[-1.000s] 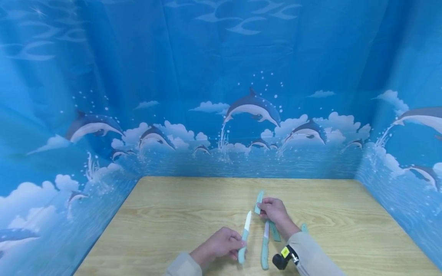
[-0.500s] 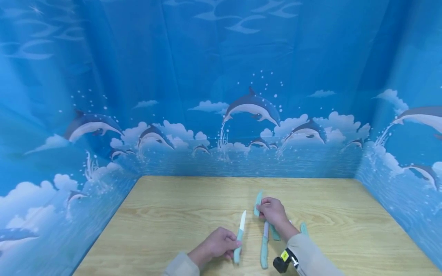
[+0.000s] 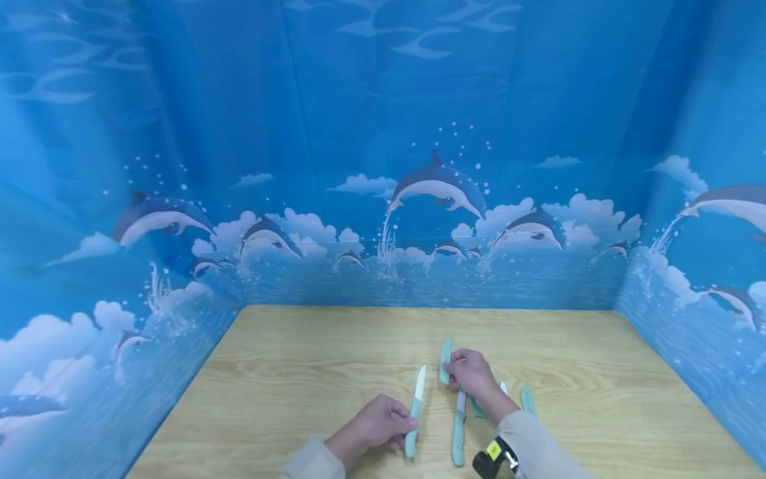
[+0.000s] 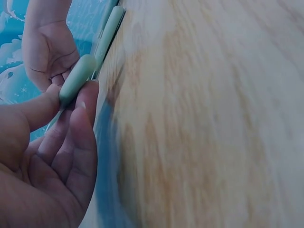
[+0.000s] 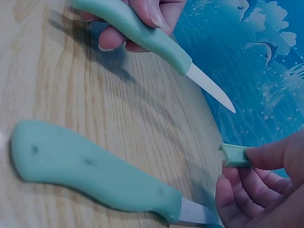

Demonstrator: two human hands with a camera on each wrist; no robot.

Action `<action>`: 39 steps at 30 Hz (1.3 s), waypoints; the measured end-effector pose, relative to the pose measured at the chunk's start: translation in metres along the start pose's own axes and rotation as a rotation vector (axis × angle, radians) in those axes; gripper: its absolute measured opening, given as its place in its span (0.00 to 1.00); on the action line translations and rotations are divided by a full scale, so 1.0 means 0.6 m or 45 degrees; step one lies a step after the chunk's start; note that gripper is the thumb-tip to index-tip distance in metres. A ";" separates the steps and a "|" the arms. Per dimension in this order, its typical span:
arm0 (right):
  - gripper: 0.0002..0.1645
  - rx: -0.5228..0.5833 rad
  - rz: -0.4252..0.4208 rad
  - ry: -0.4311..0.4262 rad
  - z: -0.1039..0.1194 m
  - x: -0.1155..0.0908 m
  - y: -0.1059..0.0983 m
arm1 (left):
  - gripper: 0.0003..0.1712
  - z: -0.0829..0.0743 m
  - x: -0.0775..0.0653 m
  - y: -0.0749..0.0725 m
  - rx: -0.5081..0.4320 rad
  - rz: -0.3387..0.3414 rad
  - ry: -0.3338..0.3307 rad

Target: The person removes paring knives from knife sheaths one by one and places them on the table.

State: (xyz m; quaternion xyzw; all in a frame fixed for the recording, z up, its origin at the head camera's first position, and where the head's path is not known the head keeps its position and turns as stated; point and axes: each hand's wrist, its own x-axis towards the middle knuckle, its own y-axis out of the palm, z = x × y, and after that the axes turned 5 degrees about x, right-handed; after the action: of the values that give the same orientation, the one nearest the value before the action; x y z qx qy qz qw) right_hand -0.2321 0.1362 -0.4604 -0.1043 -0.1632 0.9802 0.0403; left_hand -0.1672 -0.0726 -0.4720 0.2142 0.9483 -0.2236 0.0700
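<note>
My left hand (image 3: 381, 420) pinches a paring knife by its mint-green handle (image 5: 137, 32). Its white blade (image 3: 420, 383) points away from me. Further right, my right hand (image 3: 471, 372) pinches a mint-green blade sheath (image 3: 445, 360) between thumb and fingers. In the right wrist view the near end of this sheath (image 5: 236, 156) faces the knife's tip, with a gap between them. A second, larger mint-handled knife (image 3: 458, 436) lies on the table between the hands, its blade partly behind my right hand. Another green sheath (image 3: 477, 407) is mostly hidden under the right wrist.
Right of my right forearm lies another mint-green piece (image 3: 528, 399), partly covered by the sleeve, with a white tip (image 3: 503, 387) showing nearby. The wood-grain table (image 3: 311, 346) ends at a blue dolphin-print curtain (image 3: 335, 133) behind and at both sides.
My left hand has shifted slightly left with the paring knife. My right hand has drawn the sheath a little toward me and left, covering more of the sheath on the table.
</note>
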 end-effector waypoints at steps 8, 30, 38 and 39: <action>0.04 0.090 0.065 -0.008 -0.001 -0.005 0.006 | 0.05 0.000 0.001 0.000 -0.028 0.008 -0.004; 0.11 0.050 0.126 -0.058 -0.001 -0.012 0.022 | 0.07 0.013 0.007 0.002 -0.124 -0.039 -0.056; 0.10 0.061 0.132 -0.091 -0.002 -0.013 0.028 | 0.07 0.012 0.001 -0.002 -0.096 -0.065 -0.063; 0.10 0.057 0.136 -0.096 -0.001 -0.014 0.029 | 0.07 0.012 0.001 -0.002 -0.094 -0.065 -0.061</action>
State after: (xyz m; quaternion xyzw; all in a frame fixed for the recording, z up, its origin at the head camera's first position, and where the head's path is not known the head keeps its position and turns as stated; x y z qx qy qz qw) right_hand -0.2247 0.1193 -0.4650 -0.0750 -0.1370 0.9876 -0.0159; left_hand -0.1678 -0.0767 -0.4778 0.1818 0.9591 -0.1953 0.0948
